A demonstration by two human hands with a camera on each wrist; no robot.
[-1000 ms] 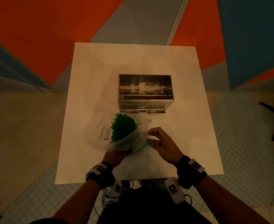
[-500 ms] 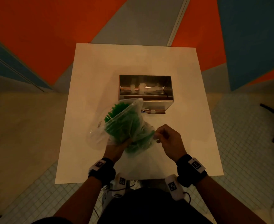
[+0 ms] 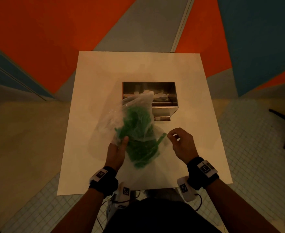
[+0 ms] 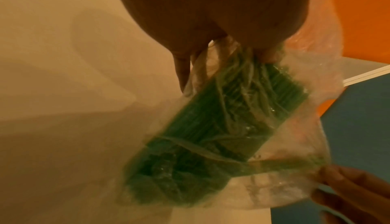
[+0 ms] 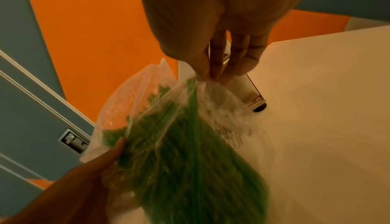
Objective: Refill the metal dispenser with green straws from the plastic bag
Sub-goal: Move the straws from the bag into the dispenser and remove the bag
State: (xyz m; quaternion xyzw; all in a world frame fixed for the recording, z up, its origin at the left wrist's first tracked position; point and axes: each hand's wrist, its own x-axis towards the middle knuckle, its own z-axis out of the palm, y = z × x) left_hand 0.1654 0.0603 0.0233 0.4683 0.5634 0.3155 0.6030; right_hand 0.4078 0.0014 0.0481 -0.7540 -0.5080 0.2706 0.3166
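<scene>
Both grips are on the plastic bag (image 3: pixel 135 115): the left hand (image 3: pixel 116 153) clasps it around the bundle of green straws (image 3: pixel 138 132) inside, thumb pressed against the clear film, while the right hand (image 3: pixel 182 143) pinches a corner of the bag near its green zip strip between thumb and fingertips (image 5: pixel 213 74). In the wrist views the left hand (image 4: pixel 221 24) closes on the gathered plastic at one end of the straws (image 4: pixel 221 119), and the right hand (image 5: pixel 221 27) pulls the film taut away from them. The bag is lifted off the desk (image 3: pixel 96 78), tilted, with its upper end reaching over the near left part of the metal dispenser (image 3: pixel 163 101). The straws stay inside the bag (image 5: pixel 147 111), packed close together. The dispenser stands near the middle of the white desk, its top open; what lies inside it is too dim to tell. Around the desk the floor shows orange, blue and grey patches, with small pale tiles nearer the person. Black bands with white tags sit on both wrists.
</scene>
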